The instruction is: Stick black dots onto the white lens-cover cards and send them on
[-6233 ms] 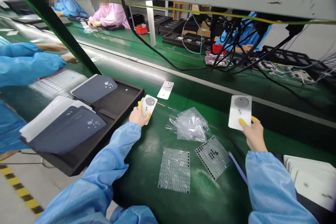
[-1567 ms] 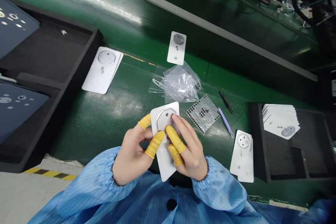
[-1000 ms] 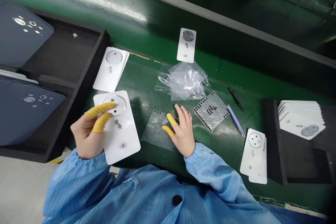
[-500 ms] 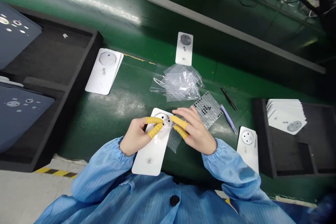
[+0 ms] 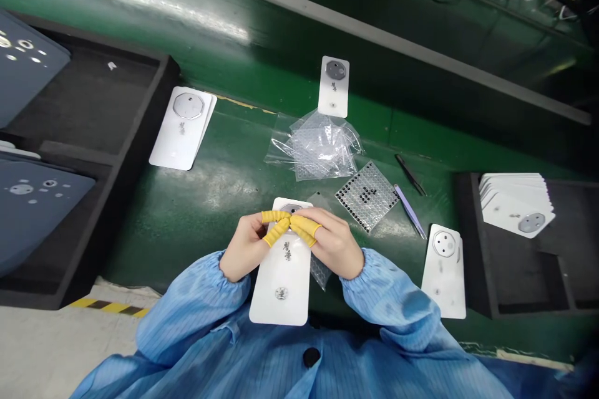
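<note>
Over the octagonal ring of a white phone back cover, the left hand and right hand meet, yellow finger cots in a narrow pinch; whether anything tiny sits between, I can't tell. The cover is at the worker's edge of the green bench, near a black-dotted sheet, purple tweezers and black tweezers.

Glossy green bench beneath the fingers. Beyond them, a pale rail crosses diagonally; white light glares farther left. Below left, grey floor with yellow-and-black tape.
</note>
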`<state>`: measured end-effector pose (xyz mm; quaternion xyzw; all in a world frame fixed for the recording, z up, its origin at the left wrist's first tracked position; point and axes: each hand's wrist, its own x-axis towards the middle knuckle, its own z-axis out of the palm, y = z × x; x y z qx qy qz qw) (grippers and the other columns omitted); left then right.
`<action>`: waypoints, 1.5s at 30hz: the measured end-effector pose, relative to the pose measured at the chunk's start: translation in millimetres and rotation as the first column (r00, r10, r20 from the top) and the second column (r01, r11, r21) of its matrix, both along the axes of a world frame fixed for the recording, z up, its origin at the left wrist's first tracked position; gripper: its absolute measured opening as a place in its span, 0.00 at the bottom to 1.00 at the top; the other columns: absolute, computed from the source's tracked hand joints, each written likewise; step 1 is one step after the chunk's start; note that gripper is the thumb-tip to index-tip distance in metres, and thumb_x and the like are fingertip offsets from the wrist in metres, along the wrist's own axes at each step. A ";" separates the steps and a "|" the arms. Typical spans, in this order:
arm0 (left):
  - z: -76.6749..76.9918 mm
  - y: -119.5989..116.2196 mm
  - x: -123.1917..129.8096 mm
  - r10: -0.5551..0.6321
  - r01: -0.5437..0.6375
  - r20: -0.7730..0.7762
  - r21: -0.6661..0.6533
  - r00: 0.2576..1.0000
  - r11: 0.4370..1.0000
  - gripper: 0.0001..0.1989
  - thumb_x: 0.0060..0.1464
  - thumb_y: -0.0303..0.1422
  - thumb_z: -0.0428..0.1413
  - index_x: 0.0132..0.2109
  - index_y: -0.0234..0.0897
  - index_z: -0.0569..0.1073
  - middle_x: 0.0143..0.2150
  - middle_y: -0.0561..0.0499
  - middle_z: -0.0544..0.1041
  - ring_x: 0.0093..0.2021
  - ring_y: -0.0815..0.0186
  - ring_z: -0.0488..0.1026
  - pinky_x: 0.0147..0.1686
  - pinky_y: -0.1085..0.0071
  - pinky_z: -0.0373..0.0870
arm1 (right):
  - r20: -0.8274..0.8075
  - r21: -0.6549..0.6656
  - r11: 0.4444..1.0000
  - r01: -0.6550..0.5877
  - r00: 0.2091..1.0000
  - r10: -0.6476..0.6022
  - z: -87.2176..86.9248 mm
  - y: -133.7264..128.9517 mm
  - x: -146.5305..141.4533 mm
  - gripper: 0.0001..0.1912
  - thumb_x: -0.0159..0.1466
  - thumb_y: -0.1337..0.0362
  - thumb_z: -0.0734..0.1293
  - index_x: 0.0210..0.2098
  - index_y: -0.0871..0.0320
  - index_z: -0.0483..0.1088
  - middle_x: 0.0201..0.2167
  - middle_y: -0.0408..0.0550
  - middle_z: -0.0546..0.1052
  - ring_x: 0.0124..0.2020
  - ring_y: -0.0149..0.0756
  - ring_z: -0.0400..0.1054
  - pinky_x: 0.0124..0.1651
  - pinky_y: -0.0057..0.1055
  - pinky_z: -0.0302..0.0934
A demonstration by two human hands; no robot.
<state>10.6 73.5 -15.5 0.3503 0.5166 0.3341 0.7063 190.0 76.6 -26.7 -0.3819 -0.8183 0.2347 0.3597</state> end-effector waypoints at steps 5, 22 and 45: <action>0.7 -0.1 2.6 0.001 0.000 0.033 -0.015 0.999 1.000 0.17 0.39 0.35 0.69 0.37 0.31 0.80 0.33 0.45 0.83 0.31 0.60 0.80 0.32 0.70 0.78 | -0.003 0.048 0.997 0.062 0.998 -0.062 -4.0 -3.9 0.7 0.11 0.64 0.72 0.64 0.46 0.62 0.72 0.42 0.56 0.78 0.45 0.38 0.74 0.47 0.36 0.73; -21.8 -6.8 1.2 0.004 0.020 -0.169 0.140 0.986 0.990 0.19 0.43 0.39 0.66 0.41 0.30 0.81 0.39 0.41 0.83 0.37 0.54 0.81 0.41 0.61 0.79 | -0.282 -0.279 0.940 0.196 0.919 -0.276 -31.7 -11.3 -20.2 0.07 0.65 0.70 0.63 0.41 0.57 0.72 0.42 0.52 0.77 0.44 0.34 0.73 0.47 0.34 0.70; 45.4 -23.1 -0.1 0.171 0.020 -0.324 0.511 0.931 0.860 0.17 0.50 0.24 0.58 0.47 0.41 0.77 0.41 0.51 0.83 0.39 0.60 0.81 0.36 0.71 0.79 | 0.156 0.234 0.972 0.031 0.985 -0.069 50.9 -6.3 -6.7 0.20 0.65 0.71 0.60 0.56 0.57 0.65 0.50 0.53 0.76 0.56 0.44 0.68 0.59 0.49 0.63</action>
